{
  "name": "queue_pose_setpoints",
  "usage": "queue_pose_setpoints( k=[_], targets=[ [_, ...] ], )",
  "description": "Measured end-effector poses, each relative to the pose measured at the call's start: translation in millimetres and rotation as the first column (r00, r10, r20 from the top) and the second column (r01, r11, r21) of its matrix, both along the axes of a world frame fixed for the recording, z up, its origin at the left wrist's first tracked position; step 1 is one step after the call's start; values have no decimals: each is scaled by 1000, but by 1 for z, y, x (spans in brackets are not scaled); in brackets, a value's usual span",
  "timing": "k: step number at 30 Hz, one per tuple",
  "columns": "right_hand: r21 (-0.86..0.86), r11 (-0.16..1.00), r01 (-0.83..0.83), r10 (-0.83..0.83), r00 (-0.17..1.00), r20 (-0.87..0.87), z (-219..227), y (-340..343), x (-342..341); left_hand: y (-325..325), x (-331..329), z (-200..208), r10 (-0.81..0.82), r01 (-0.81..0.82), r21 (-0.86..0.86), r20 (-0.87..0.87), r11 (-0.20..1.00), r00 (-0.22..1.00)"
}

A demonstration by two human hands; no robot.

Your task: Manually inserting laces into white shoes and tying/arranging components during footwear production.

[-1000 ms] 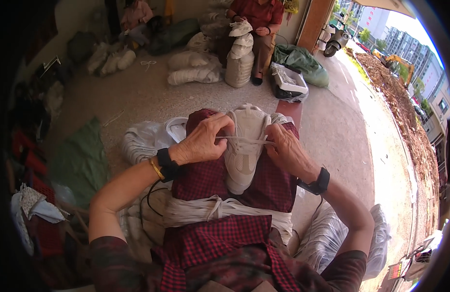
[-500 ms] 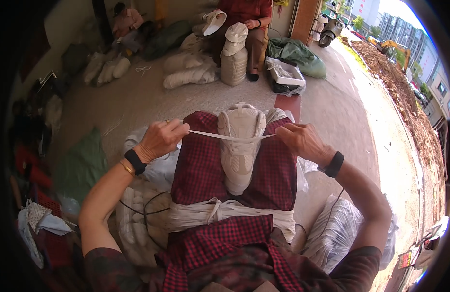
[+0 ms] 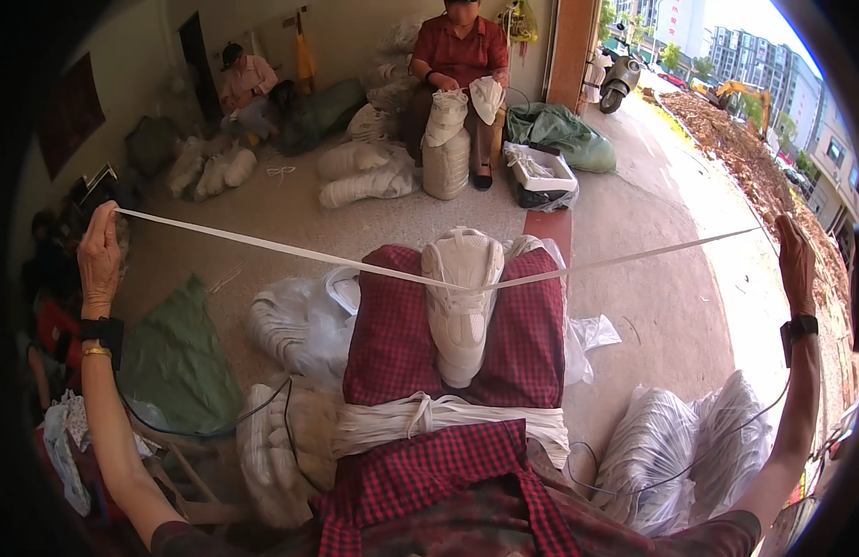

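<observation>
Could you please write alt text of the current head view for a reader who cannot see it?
The person's left hand and right hand, spread wide, hold a white lace stretched from a pale sneaker, which has red checked cloth on both sides. A bundle of white cords lies across the cloth; farther off, two people sit.

Sole of the white shoe [image 3: 459,320] hidden at my apron's [image 3: 383,325] far edge, lace [image 3: 290,249] tips too small to tell in my left hand [image 3: 99,265] and right hand [image 3: 797,265], sleeves [image 3: 734,530] cut off below, clutter [image 3: 58,246] blurred at the floor's [image 3: 355,227] left edge
</observation>
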State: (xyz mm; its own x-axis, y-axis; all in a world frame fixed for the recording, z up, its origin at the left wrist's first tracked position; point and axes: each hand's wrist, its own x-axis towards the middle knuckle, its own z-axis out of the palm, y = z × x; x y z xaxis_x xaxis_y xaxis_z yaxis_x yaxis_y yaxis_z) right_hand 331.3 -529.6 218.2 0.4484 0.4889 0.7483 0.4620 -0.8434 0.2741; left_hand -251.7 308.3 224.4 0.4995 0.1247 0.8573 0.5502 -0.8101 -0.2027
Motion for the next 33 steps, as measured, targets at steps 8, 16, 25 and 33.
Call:
queue_pose_setpoints(
  k=[8,16,25,33],
  targets=[
    [-3,901,434,-391,816,427,43,-130,-2,57,-109,83,180,-204,276,110,939,978],
    [764,569,-305,275,946,173,-61,87,-62,-59,6,3,-172,218,36,743,975,647],
    [833,504,-230,864,108,-493,-161,336,-158,-210,215,-145,-366,817,-575,753,38,547],
    [708,555,-437,825,178,-537,-182,366,-163,-249,255,-197,-447,568,-729,683,-382,577]
  ],
)
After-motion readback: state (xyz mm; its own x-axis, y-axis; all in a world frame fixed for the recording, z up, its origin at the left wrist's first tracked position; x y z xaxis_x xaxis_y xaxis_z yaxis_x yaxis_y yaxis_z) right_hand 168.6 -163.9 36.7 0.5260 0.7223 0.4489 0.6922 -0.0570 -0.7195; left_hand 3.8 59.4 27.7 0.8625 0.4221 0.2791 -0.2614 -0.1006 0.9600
